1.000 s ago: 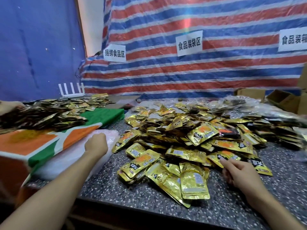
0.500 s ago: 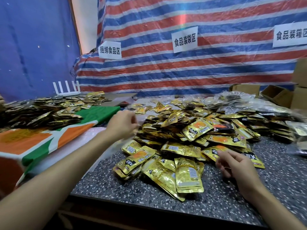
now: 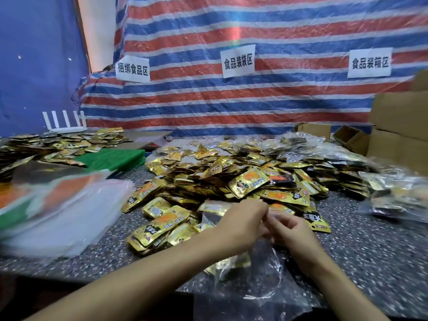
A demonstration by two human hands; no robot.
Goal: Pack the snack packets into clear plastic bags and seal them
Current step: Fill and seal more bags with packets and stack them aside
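The clear plastic bag, limp and slippery-looking, is pinched at its mouth by left hand and right hand over the near snack packets, the rim judged the surest hold.

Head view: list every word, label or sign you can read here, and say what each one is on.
"捆绑食品区": left paper sign on the striped tarp.
"食品装袋区": middle paper sign, same tarp.
"食品装箱区": right paper sign, same tarp.
Print on the gold snack packets: too blurred to read.
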